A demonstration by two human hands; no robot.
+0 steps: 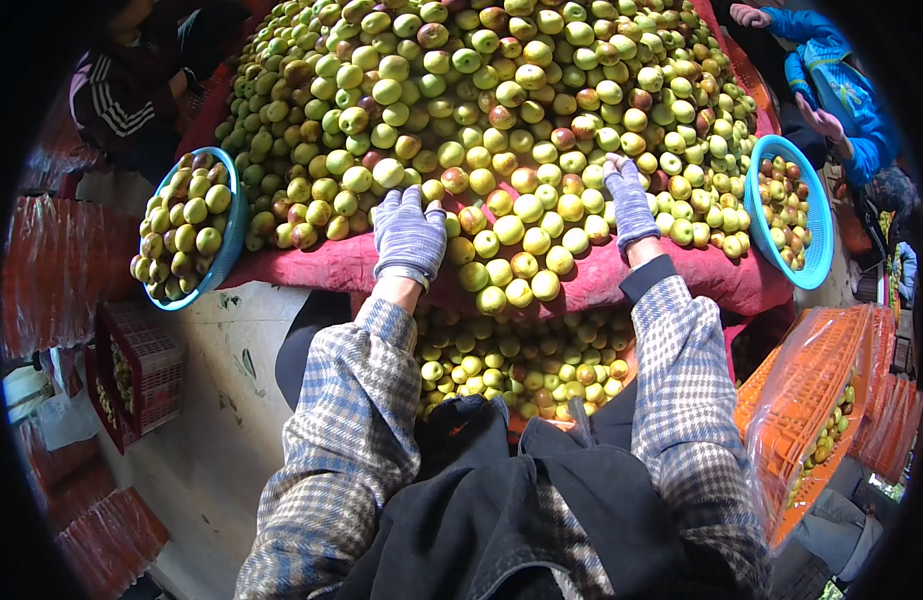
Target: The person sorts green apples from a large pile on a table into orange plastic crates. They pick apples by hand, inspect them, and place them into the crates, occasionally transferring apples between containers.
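A big heap of green and reddish-brown jujubes (386, 90) covers a table draped in red cloth (319, 262). My left hand (410, 232), in a grey-purple glove with bare fingertips, rests palm down on the fruit near the table's front edge. My right hand (630, 199), gloved the same way, lies against the heap farther right, its fingers pointing away from me. Loose jujubes (523, 240) lie between the two hands. Below the edge, more jujubes (536, 367) fill a container in front of my lap. What is under each palm is hidden.
Blue baskets of jujubes stand at the table's left (240, 225) and right (821, 217) corners. An orange crate with clear plastic (799, 397) is at the right, a red crate (150, 367) on the floor at left. One person (124, 97) is at upper left, another (844, 82) at upper right.
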